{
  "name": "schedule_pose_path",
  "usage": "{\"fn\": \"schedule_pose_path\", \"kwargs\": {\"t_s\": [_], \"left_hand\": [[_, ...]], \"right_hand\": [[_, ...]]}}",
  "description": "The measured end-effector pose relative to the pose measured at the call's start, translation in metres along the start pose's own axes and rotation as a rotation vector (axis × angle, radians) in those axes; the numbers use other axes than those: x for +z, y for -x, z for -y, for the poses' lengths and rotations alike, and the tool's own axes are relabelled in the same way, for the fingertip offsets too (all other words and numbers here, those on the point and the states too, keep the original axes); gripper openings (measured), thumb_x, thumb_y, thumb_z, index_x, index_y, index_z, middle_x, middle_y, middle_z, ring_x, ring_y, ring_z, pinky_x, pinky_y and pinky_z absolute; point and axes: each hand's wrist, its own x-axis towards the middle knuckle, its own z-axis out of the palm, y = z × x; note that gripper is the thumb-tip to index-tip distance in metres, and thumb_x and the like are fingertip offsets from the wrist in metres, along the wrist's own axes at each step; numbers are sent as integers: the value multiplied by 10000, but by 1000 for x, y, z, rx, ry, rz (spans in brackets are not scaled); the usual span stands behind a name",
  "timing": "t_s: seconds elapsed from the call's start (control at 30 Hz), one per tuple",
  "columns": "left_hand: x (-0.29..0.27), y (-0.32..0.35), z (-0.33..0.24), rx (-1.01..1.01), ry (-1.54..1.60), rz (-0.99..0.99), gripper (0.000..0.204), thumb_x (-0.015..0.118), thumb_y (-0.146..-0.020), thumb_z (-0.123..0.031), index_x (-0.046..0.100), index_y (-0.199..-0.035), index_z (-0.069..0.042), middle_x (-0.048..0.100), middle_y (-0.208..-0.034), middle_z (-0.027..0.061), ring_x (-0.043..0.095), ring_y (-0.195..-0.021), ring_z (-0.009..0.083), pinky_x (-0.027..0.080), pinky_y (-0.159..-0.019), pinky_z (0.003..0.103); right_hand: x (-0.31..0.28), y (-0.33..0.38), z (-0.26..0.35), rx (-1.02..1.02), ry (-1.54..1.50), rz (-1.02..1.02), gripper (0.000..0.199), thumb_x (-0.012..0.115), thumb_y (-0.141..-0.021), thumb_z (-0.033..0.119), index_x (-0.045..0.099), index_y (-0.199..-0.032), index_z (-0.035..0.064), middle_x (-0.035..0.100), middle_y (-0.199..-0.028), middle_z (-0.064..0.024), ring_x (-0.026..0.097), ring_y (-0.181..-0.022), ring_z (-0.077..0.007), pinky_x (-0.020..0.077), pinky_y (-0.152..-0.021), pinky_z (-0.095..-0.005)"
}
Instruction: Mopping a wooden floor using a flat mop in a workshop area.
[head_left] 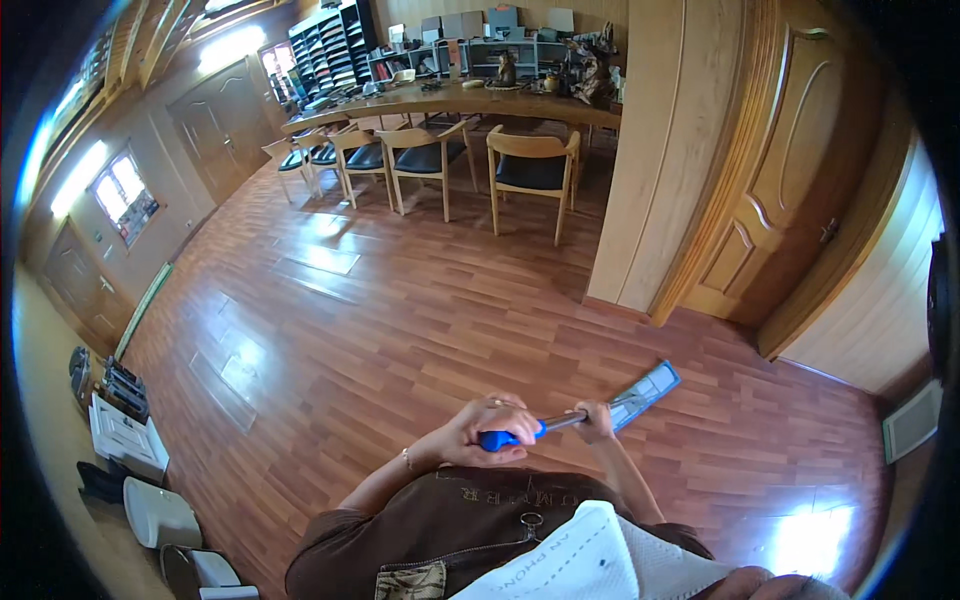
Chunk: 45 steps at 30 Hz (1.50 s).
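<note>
Gripping the blue-handled flat mop, I see my left hand closed round its blue end, right hand wrapped lower down; pad on reddish wooden floor near the door.

I note one flat mop: blue grip at the near end, grey metal shaft, flat rectangular blue-edged head. It slants away to the right, its head lying flat on the wooden floor.

shirt: brown, short-sleeved (faint lettering) | wrist: thin bracelet | chest: white cloth
</note>
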Motion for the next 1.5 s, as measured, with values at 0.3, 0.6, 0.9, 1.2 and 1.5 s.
{"fn": "schedule_pose_path", "kwargs": {"t_s": [0.3, 0.6, 0.9, 1.2, 1.5], "left_hand": [[73, -15, 61, 23, 247, 332, 130, 690, -847, -123, 591, -931, -110, 645, -971, 26, 587, -1129, 240, 311, -985, 434], [79, 8, 59, -223, 458, 358, 71, 652, -878, -77, 588, -858, -51, 639, -936, 58, 569, -1149, 276, 435, -932, 416], [55, 91, -16, -266, 351, 254, 52, 647, -867, -29, 596, -866, -35, 659, -969, 91, 576, -1144, 298, 461, -928, 414], [48, 176, -115, -255, 73, -69, 83, 678, -843, -53, 608, -881, -32, 666, -920, 108, 631, -1018, 310, 483, -865, 406], [55, 236, -194, -224, -455, -304, 146, 717, -715, -71, 648, -844, -72, 687, -883, 94, 672, -858, 254, 491, -766, 366]], "right_hand": [[-32, 109, -96, 221, 55, -321, 360, 763, -651, 185, 433, -523, 126, 448, -515, -72, 481, -505, -268, 379, -500, -373], [-12, 186, -76, 454, 212, -234, 164, 661, -649, 215, 554, -553, 136, 599, -623, -71, 600, -714, -301, 420, -698, -420], [26, 200, -9, 286, 59, -142, 198, 712, -639, 239, 548, -580, 145, 572, -648, -75, 587, -770, -310, 393, -751, -457], [72, 140, 78, -154, 15, 87, 208, 679, -635, 194, 492, -601, 110, 551, -629, -101, 573, -636, -313, 399, -546, -407], [157, 93, 175, -454, -102, 450, 131, 634, -645, 235, 569, -678, 127, 603, -729, -134, 607, -745, -354, 442, -612, -463]]}}
